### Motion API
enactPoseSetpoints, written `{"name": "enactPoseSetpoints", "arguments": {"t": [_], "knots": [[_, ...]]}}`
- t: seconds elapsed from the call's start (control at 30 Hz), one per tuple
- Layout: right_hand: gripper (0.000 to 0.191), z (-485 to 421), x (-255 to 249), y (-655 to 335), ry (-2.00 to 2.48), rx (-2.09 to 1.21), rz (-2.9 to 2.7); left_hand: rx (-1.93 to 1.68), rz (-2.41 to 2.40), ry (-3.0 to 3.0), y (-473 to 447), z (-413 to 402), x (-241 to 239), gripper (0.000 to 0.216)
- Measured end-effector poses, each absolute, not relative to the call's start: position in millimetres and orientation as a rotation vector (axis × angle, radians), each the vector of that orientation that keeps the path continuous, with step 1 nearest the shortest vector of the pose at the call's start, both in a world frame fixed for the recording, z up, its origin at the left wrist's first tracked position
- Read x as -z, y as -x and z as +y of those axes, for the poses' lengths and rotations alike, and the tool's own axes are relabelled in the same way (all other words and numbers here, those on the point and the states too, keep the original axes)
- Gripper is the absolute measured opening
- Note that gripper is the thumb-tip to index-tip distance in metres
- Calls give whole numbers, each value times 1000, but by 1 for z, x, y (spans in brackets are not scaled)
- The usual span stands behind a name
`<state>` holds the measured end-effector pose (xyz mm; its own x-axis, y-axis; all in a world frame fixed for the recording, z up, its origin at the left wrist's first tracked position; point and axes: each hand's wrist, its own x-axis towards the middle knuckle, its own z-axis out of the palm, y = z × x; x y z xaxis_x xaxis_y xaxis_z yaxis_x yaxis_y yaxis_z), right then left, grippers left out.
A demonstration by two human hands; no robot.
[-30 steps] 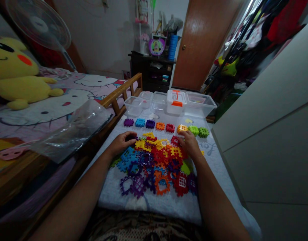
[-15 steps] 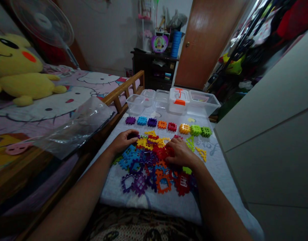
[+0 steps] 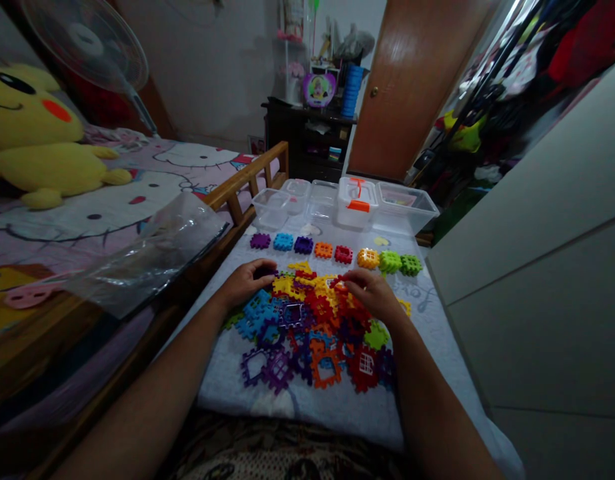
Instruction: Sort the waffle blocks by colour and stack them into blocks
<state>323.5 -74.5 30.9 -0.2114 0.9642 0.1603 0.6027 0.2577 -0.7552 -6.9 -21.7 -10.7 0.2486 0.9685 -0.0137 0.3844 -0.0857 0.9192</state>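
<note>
Red plastic shows at the fingertips of the right hand (image 3: 372,291): from the head view, thumb and fingers are drawn nearly together on a small red piece (image 3: 338,281). Half a second ago that hand lay lower, spread over the middle of the pile (image 3: 317,309); now it sits at the pile's far right, fingers aimed left. The red piece is just above the yellow bits, poking out leftward. It looks like a thin sliver from here, its long axis roughly sideways, though the fingers hide too much to be certain. The left hand (image 3: 245,283) hasn't budged, half curled and loosely open against the pile's left edge; I can't tell whether it grips anything. Beyond both hands, the row of coloured stacks (image 3: 323,250) runs left to right, unchanged.
</note>
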Motion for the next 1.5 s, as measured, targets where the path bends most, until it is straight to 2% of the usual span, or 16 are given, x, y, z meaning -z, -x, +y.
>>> {"name": "enactPoseSetpoints", "arguments": {"t": [0.27,0.43,0.83,1.07,1.5], "knots": [[25,-52,-4,-360,1578,-662,-1534,-834,1295,-1617,4,-23,3,59],[19,-46,11,-360,1622,-642,-1611,-839,1275,-1616,5,-23,6,58],[22,-50,10,-358,1743,-314,-2030,-845,1274,-1599,5,-23,8,59],[31,-54,9,-353,1804,-249,-2068,-842,1271,-1615,6,-22,7,57],[25,-53,6,-351,1755,-268,-2107,-841,1283,-1594,4,-24,3,55]]}}
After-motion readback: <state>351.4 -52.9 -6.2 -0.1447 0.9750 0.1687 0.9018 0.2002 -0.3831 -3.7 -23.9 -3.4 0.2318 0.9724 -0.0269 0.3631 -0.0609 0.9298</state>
